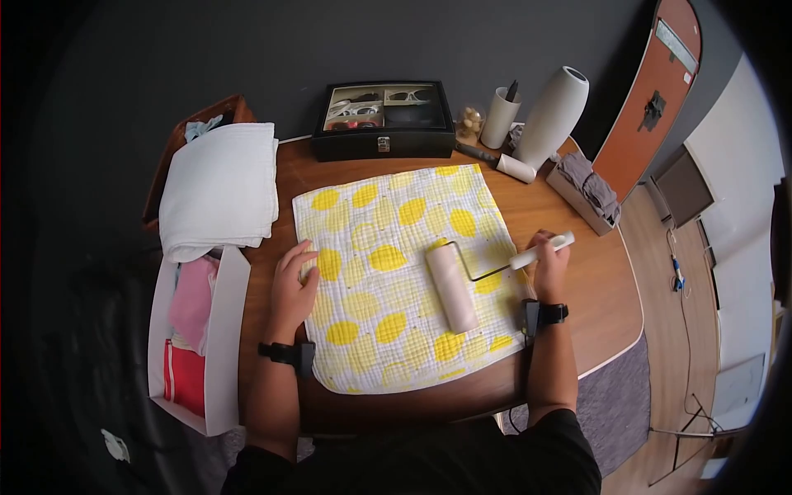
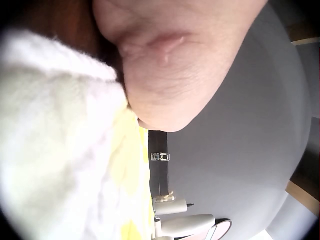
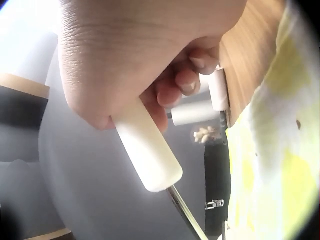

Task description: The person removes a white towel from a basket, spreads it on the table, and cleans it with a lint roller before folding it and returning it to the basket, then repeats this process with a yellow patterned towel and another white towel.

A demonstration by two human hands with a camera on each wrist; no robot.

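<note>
A white cloth with yellow lemon prints point(image 1: 363, 305) lies spread on the wooden table. My right hand point(image 1: 551, 268) grips the white handle point(image 1: 528, 254) of a lint roller, its fingers curled round it in the right wrist view too point(image 3: 147, 150). The pale roller head point(image 1: 452, 289) lies over the right half of the cloth. My left hand point(image 1: 293, 289) rests at the cloth's left edge with relaxed fingers; in the left wrist view the base of the hand point(image 2: 170, 65) is beside the cloth point(image 2: 65, 140).
A black glasses case point(image 1: 384, 144) stands at the back, beside a jar, a white cup point(image 1: 500, 120), a white vase point(image 1: 553, 115) and a second roller point(image 1: 516, 168). Right is a grey box point(image 1: 582, 198). Left are folded white towels point(image 1: 223, 181) and a white box of clothes point(image 1: 227, 346).
</note>
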